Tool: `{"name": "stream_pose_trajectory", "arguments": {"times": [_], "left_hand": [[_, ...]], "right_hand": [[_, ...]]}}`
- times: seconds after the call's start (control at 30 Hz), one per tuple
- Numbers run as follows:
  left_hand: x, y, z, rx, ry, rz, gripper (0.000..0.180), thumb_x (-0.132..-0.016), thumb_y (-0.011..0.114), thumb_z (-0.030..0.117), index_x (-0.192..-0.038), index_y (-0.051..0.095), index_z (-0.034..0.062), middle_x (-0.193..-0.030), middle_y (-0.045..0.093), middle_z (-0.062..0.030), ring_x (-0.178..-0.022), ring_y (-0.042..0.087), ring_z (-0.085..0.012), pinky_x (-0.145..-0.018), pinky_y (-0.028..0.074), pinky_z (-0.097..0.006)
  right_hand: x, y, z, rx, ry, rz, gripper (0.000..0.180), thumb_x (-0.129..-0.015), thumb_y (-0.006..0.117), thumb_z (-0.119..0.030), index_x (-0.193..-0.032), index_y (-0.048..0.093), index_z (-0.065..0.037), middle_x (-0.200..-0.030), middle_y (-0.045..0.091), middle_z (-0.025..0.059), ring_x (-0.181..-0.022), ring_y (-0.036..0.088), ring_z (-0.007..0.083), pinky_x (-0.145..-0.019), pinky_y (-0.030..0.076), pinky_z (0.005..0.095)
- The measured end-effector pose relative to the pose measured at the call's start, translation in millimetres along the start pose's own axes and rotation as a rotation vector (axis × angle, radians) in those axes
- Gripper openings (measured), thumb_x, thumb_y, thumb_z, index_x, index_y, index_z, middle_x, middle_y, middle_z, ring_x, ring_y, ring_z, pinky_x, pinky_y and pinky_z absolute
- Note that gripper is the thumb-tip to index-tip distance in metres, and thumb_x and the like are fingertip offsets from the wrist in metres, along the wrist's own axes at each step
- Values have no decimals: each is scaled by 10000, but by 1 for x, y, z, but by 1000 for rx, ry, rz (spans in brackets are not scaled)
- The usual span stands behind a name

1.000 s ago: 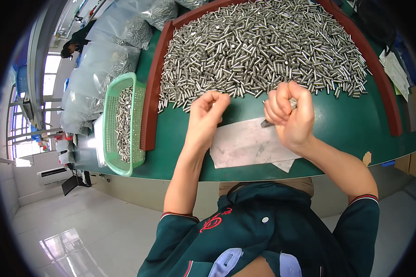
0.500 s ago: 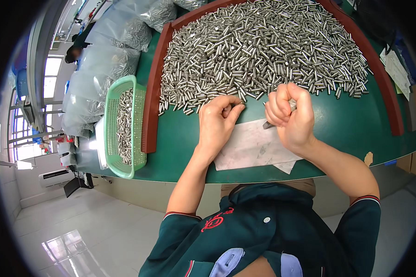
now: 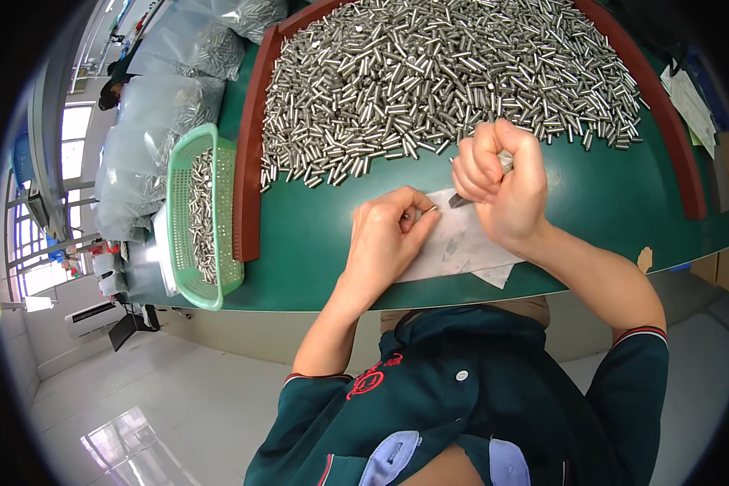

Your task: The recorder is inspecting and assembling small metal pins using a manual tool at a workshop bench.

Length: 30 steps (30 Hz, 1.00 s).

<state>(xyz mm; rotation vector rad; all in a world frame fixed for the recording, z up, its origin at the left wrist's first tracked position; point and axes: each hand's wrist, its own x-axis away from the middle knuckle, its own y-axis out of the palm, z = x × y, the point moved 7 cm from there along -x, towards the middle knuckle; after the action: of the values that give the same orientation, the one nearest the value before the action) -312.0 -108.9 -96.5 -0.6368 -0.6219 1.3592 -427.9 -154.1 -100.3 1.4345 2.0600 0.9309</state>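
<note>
Steel pins heaped at twelve o'clock from hands, red-brown rails likely stopping rolling. Left hand pinches small bright piece, seemingly for fine control; right hand fisted round dark stub.

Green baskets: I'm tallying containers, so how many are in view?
1: the green basket, on the table beside the left red-brown rail, holding metal pins. Another could be hidden behind the plastic bags.

Head view: fisheye, left one of a side-by-side pair, head-worn. Faces down and forward over the wearer's shirt to the table. Range: near left hand and right hand. Coverage: wide; floor at lower left. Upright, unmirrored; rim dark, rounded.
</note>
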Motion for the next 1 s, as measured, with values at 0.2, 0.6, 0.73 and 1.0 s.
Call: {"name": "stream_pose_trajectory", "arguments": {"times": [0.2,0.6,0.73,1.0], "left_hand": [[-1,1,-1,28,2,25,119,-670,670,46,-713,571,-5,-506,478,-61,-423,423,-126,-419,356,-276],[-7,-8,-38,1530,-468,77,177,-857,416,145,-818,524,10,-667,450,-50,-531,351,-89,-479,302,-216],[-17,-17,-52,1325,-323,-67,173,-834,506,144,-736,545,5,-589,460,6,-494,384,-71,-449,292,-199],[-32,-32,-21,-166,67,260,94,-689,631,53,-771,615,10,-523,494,-103,-442,466,-221,-452,368,-323]], "right_hand": [[1,1,7,13,21,-1,396,-875,274,-281,-517,275,-110,-433,243,-22,-400,181,81,-405,185,238],[2,-2,4,-45,2,34,319,-826,290,-188,-521,272,-94,-433,245,-13,-391,175,72,-384,166,232],[2,3,2,-38,-6,23,318,-824,292,-188,-521,272,-93,-438,245,-13,-393,170,72,-385,166,231],[1,-1,4,-22,18,50,333,-832,283,-203,-519,281,-91,-435,253,-15,-395,177,70,-389,169,230]]}}
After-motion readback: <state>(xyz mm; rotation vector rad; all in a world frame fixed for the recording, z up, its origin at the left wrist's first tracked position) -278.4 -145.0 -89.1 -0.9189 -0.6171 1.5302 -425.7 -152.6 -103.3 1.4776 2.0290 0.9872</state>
